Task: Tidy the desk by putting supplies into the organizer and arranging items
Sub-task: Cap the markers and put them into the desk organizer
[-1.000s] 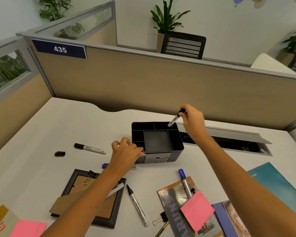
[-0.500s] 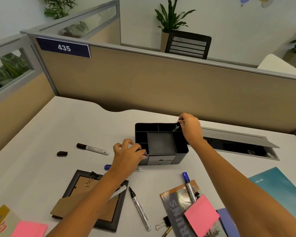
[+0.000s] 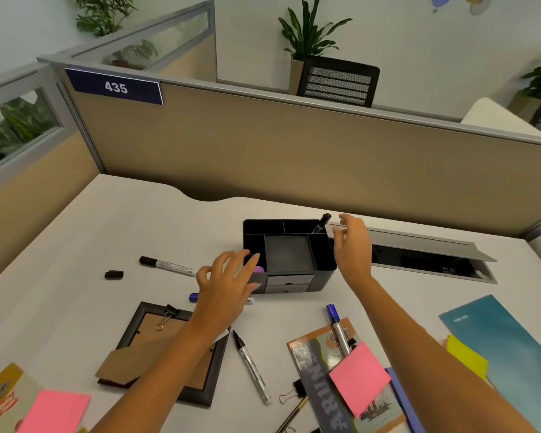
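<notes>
The black desk organizer (image 3: 324, 256) stands mid-desk. A black marker (image 3: 322, 223) leans upright in its back right compartment. My right hand (image 3: 353, 248) hovers just right of that marker, fingers spread, holding nothing. Fingers loose, my left hand (image 3: 228, 282) is at the organizer's front left corner, next to a small purple item (image 3: 259, 269) at the front left compartment. Loose on the desk lie a black-capped marker (image 3: 167, 264), a marker cap (image 3: 113, 274), a blue marker (image 3: 194, 296) partly under my left hand, a silver marker (image 3: 252, 367) and a blue-capped marker (image 3: 338, 326).
A picture frame (image 3: 138, 323) with a binder clip (image 3: 167, 314) lies front left. A magazine (image 3: 313, 370) carries a pink sticky pad (image 3: 359, 376); a teal booklet (image 3: 506, 345) lies right. An open cable tray (image 3: 419, 260) sits behind the organizer, below the partition wall (image 3: 294, 157).
My right hand lowered the black marker into the back right compartment, let go of it and opened. My left hand uncurled beside the organizer's front left corner.
</notes>
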{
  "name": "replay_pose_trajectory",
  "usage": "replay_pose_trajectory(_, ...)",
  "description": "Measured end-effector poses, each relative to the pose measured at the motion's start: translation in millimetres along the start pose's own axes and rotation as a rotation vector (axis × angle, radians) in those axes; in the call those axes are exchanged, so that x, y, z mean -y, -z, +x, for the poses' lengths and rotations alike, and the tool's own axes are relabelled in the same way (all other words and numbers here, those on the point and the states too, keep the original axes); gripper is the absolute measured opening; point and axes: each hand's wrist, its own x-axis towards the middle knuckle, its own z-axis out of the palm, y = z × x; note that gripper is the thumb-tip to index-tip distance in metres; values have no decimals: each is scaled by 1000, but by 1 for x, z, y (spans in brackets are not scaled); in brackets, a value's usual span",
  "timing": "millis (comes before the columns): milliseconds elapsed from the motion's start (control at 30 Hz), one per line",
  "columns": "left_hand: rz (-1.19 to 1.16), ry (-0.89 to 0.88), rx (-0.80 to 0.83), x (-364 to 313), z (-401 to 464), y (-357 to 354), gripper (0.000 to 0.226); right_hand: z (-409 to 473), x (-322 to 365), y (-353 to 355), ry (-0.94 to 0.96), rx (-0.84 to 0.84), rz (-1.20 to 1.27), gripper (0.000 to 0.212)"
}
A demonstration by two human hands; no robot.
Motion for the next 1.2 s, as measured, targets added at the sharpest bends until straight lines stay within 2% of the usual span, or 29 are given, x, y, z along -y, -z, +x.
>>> replay_pose_trajectory(100, -100, 184, 34, -2, -28, 6, 52, -43, -14, 2, -51, -52, 94, 18)
replay_pose_trajectory(167, -152, 271, 87, 0, -52, 5, 52, -73, -31, 1, -69, 14, 52, 17)
replay_pose_trajectory(400, -44, 386, 329, 13, -114, -7, 69, -135, -53, 5, -191, 375, -396, 37)
replay_pose_trajectory(500, -24, 391, 380, 11, -116, -5, 71, -138, -49, 4, -177, 443, -529, 32)
replay_pose_trajectory(600, -19, 379, 421, 10, -116, -6, 74, -136, -45, 1, -176, 371, -463, 23)
replay_pose_trajectory(700, -20, 358, 433, 12, -117, -6, 74, -132, -29, 6, -188, 196, -174, 17)
replay_pose_trajectory(800, -31, 356, 437, 12, -117, -6, 75, -119, -5, 19, -99, 31, 62, 10)
replay_pose_trajectory(967, -55, 360, 435, 13, -118, -7, 73, -68, 45, 46, 62, -194, 408, 32)
replay_pose_trajectory(1100, -75, 363, 441, 14, -118, -8, 72, -19, 59, 43, 140, -259, 388, 31)
replay_pose_trajectory(1200, -94, 361, 443, 15, -119, -10, 69, 5, 54, 29, 155, -192, 299, 27)
